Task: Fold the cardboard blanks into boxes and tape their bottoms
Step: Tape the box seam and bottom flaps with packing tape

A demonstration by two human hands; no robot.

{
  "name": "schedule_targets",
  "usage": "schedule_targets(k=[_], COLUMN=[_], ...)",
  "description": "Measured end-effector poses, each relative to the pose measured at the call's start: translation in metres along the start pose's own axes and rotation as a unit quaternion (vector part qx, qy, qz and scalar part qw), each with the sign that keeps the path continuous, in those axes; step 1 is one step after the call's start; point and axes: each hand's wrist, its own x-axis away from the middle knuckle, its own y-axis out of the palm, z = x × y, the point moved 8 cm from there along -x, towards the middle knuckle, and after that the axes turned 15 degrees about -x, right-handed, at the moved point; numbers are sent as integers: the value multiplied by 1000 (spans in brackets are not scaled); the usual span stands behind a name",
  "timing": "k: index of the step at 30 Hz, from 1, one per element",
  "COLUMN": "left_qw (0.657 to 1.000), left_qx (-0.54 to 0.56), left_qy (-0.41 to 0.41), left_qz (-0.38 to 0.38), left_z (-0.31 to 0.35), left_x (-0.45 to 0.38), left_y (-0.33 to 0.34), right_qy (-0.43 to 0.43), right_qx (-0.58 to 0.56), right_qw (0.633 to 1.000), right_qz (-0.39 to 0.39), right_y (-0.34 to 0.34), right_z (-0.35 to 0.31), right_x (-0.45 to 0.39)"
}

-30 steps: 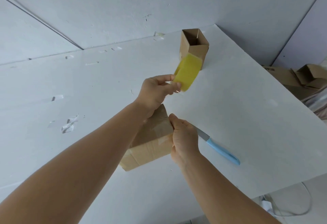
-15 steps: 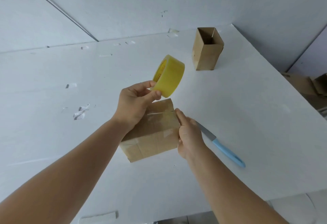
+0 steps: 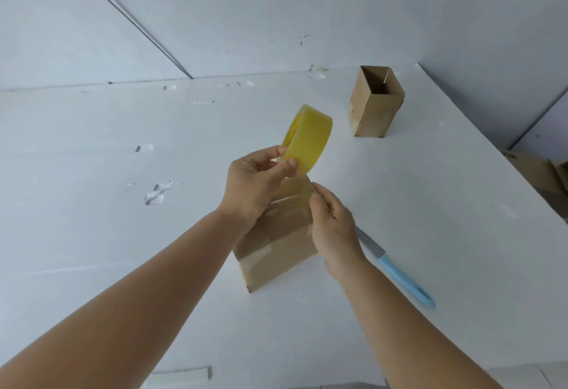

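Head view, single frame. White table [image 3: 123, 235] fills most of the field; wall behind it.

Cardboard box [image 3: 276, 244] being worked on: sits on the table near frame centre, slightly toward 6 o'clock, closed end turned up and toward the camera. Clear tape is visible across that face as glossy strips; one bright edge of tape runs across it near the top, between the two hands.

Left hand [image 3: 255, 185]: raised just above the box, at about 12 o'clock from it. Thumb and fingertips pinch the lower rim of the yellow tape roll [image 3: 307, 139], which stands on edge, its core side facing 9 o'clock. A clear stretch of tape appears to run from the roll down to the box, but its outline is faint.

Right hand [image 3: 333, 225]: at the box's 3 o'clock side, fingers curled, tips brought together at the box's upper right corner. Whether they pinch the tape end or the cardboard edge cannot be told; contact with the box at that corner is plain.

Second cardboard box [image 3: 376, 106]: standing upright, open end up, at about 1 o'clock from the first and well apart from it, near the far table edge.

Knife [image 3: 396, 268]: lying flat on the table just beside the right wrist, at 4 o'clock from the box; grey blade toward the box, light blue handle away from it.

Scraps of tape [image 3: 158, 195] stuck to the table at 9 o'clock. More cardboard [image 3: 534, 170] off the table at the right frame edge.
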Motion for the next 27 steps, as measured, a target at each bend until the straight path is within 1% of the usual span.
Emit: schedule_targets(k=[5, 9, 11, 14, 16, 17, 19, 21, 23, 27], left_qw=[995, 991, 991, 993, 994, 995, 995, 993, 989, 972], left_qx=[94, 128, 127, 120, 102, 91, 59, 24, -21, -155], left_qy=[-30, -28, -30, -18, -15, -16, -14, -13, -12, -17], left_qz=[-25, -28, -18, -14, -20, -34, -78, -117, -143, -178], left_z=[7, 8, 6, 6, 7, 8, 11, 16, 20, 22], left_x=[32, 41, 36, 27, 21, 19, 16, 12, 7, -5], left_y=[3, 0, -7, -19, -25, -25, -22, -20, -21, -23], right_qy=[35, 57, 64, 48, 28, 20, 0, -11, -28, -57], right_qx=[54, 96, 105, 55, -15, -55, -108, -134, -156, -183], right_qw=[992, 974, 969, 977, 984, 983, 971, 966, 965, 959], right_qz=[-112, -195, -214, -199, -173, -174, -211, -222, -208, -209], right_y=[2, 15, 22, 24, 20, 19, 22, 19, 10, 2], right_z=[-13, -14, -17, -26, -35, -42, -57, -72, -86, -102], right_x=[-41, -56, -56, -56, -58, -58, -55, -53, -52, -48])
